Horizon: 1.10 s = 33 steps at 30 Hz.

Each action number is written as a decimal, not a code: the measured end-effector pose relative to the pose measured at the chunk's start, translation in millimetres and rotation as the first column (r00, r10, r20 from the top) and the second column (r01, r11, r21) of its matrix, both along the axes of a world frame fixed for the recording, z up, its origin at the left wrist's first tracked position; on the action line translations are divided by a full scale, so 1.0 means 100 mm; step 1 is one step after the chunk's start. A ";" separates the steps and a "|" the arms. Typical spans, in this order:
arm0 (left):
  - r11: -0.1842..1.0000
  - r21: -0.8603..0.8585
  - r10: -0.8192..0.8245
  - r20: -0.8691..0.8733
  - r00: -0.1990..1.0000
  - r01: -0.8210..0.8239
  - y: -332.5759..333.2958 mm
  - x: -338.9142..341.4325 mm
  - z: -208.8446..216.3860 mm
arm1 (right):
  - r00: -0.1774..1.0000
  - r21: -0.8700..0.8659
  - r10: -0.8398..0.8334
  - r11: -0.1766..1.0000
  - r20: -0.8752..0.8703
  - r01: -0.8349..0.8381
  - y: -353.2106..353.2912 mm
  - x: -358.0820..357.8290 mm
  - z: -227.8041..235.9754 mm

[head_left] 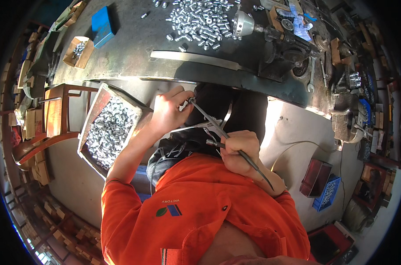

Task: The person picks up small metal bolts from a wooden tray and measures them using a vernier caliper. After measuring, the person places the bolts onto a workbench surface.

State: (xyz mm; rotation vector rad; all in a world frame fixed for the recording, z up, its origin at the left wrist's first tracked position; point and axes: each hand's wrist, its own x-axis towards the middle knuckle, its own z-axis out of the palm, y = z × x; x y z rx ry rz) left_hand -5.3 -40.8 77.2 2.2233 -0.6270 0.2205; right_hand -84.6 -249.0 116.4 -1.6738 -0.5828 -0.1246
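Observation:
My left hand [172, 109] is closed, its thumb and fingertips pinching a small metal fitting [191, 100] in front of my lap. My right hand [241, 150] is wrapped round a long, thin metal rod-like tool [255, 167] that tapers to a point near my right forearm. The far end of this tool meets the fitting at my left fingertips. A short dark piece with a cylindrical end [214, 143] sticks out of the right fist; its kind is unclear. Behind the tool, a metal caliper-like instrument [216, 129] with a marked scale lies over my lap, partly hidden.
Ahead stands a metal workbench [138, 62] bearing a pile of fittings [205, 22], a flat metal strip [194, 58] and a chucked machine [244, 24]. Beside my left arm is a box [110, 132] full of fittings. A wooden chair [54, 112] and blue crate [327, 194] flank me.

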 end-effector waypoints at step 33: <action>0.976 0.046 0.211 0.076 0.975 -0.214 0.51 1.16 0.43 | 0.970 -0.090 -0.230 0.971 -0.082 0.222 -0.21 -0.11 -0.50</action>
